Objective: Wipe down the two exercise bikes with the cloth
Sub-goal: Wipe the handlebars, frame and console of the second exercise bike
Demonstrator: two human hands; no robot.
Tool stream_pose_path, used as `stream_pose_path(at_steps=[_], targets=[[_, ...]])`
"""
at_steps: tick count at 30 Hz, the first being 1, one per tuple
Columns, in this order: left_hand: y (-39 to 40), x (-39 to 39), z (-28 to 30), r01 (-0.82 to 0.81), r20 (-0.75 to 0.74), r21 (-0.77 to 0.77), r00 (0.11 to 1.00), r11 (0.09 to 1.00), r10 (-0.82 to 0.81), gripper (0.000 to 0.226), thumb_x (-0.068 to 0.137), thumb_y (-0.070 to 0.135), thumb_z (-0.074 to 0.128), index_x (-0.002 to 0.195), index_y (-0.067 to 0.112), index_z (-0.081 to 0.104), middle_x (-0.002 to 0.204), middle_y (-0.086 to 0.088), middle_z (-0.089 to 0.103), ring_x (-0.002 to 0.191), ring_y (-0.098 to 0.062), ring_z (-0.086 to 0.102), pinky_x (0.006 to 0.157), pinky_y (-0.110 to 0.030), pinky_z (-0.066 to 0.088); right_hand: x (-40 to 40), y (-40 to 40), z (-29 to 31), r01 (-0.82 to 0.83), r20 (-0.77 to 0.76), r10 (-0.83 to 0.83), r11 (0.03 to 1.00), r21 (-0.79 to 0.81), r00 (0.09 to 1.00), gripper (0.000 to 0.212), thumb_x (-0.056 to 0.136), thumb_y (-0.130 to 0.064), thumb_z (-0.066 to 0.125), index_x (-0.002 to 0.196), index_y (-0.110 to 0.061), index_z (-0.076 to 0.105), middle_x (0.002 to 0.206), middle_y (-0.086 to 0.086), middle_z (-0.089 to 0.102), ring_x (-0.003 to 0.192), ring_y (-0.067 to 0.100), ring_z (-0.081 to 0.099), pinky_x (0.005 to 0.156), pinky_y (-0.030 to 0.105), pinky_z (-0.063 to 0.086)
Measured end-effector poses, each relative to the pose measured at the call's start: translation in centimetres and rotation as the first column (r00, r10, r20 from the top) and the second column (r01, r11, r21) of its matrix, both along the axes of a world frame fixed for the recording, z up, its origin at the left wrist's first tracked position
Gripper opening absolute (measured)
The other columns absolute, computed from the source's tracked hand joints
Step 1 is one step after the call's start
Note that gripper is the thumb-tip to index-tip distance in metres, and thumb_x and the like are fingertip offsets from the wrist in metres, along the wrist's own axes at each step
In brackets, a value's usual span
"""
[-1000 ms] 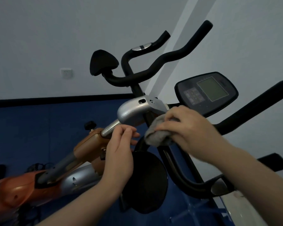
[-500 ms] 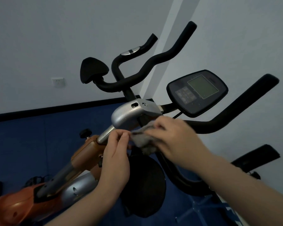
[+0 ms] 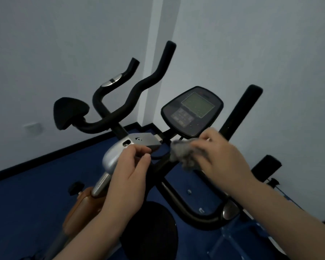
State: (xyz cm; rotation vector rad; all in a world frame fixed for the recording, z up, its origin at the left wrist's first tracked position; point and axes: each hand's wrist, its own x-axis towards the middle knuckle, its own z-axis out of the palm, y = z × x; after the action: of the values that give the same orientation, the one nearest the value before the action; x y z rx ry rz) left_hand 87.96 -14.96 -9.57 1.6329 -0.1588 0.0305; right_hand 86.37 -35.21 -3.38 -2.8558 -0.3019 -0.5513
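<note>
A crumpled grey cloth [image 3: 184, 154], soft and nubbly, sits right of the frame's centre, bunched under the right hand [image 3: 221, 154]. That hand's fingers curl down over the cloth and grip it, pressing it to the black tubing just below the console [image 3: 192, 112]. The console is a dark, rounded plastic shield with one pale green rectangular screen and a block of small buttons under it.

The left hand [image 3: 129, 177], centre-left, rests on the silver housing [image 3: 118, 152], a smooth metallic shell, domed at one end and boxy at the other. Its thumb and forefinger are pinched nearly together; whether anything is between them cannot be told.

Two exercise bikes show. The nearer bike [image 3: 195, 207] carries the console, thick matt black foam-like handlebars rising at upper right, and a curved black frame tube with a dull metal cap at lower right. The farther bike [image 3: 83, 205] has an orange-brown glossy body at lower left, a chrome post, wavy black handlebars [image 3: 131, 94] with one shiny oval sensor plate, and a padded black teardrop rest [image 3: 69, 111] at mid-left.

A round black disc [image 3: 150, 233] with a fine ribbed texture lies at bottom centre over the blue floor [image 3: 26, 194].
</note>
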Motion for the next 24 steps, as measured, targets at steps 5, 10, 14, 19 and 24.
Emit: stream_pose_path(at_steps=[5,10,14,19,24], targets=[[-1.1,0.7,0.5,0.118,-0.040,0.055,0.992,0.992,-0.116,0.014,0.091,0.029,0.055,0.094,0.042,0.059,0.092,0.022,0.063,0.088,0.006,0.060,0.078,-0.025,0.048,1.6,0.7,0.9,0.326,0.160,-0.333,0.943,0.070,0.929,0.023,0.078,-0.024,0.068,0.101,-0.024,0.065,0.100,-0.003,0.049,0.069,0.018,0.055,0.057,0.026,0.042],[-0.8,0.5,-0.1,0.159,-0.053,0.074,0.986,0.984,-0.156,0.012,0.089,0.035,0.054,0.096,0.045,0.059,0.095,0.021,0.061,0.092,0.001,0.060,0.089,-0.038,0.050,0.0,3.7,-3.3,0.263,0.084,-0.296,0.925,0.274,0.952,0.032,0.084,-0.057,0.053,0.103,-0.033,0.062,0.099,-0.011,0.037,0.076,0.002,0.049,0.062,0.017,0.047],[-0.8,0.4,-0.1,0.180,-0.056,0.062,0.983,0.982,-0.176,0.015,0.082,0.043,0.052,0.095,0.045,0.059,0.096,0.018,0.061,0.096,-0.005,0.059,0.090,-0.041,0.050,0.1,2.5,-3.4,0.425,0.157,-0.460,0.880,0.213,0.874,0.025,0.086,-0.044,0.058,0.106,-0.030,0.061,0.107,-0.007,0.033,0.093,0.008,0.043,0.063,0.017,0.038],[-0.7,0.7,-0.1,0.202,-0.080,-0.053,0.975,0.978,-0.206,0.021,0.090,0.020,0.055,0.091,0.039,0.063,0.094,0.017,0.065,0.092,-0.002,0.062,0.082,-0.025,0.048,-0.6,7.7,-5.4,0.375,0.098,-0.442,0.841,0.389,0.891,0.011,0.090,-0.016,0.060,0.097,-0.020,0.067,0.111,-0.004,0.042,0.093,0.011,0.051,0.072,0.022,0.051],[-0.4,1.0,-0.1,0.162,-0.130,-0.155,0.975,0.975,-0.182,0.021,0.091,0.012,0.055,0.090,0.030,0.066,0.091,0.017,0.069,0.086,0.002,0.063,0.076,-0.018,0.043,-0.8,4.7,-2.8,0.235,0.016,-0.263,0.887,0.398,0.965,0.030,0.088,-0.013,0.059,0.110,-0.033,0.054,0.111,-0.010,0.044,0.093,-0.007,0.048,0.071,0.002,0.040]])
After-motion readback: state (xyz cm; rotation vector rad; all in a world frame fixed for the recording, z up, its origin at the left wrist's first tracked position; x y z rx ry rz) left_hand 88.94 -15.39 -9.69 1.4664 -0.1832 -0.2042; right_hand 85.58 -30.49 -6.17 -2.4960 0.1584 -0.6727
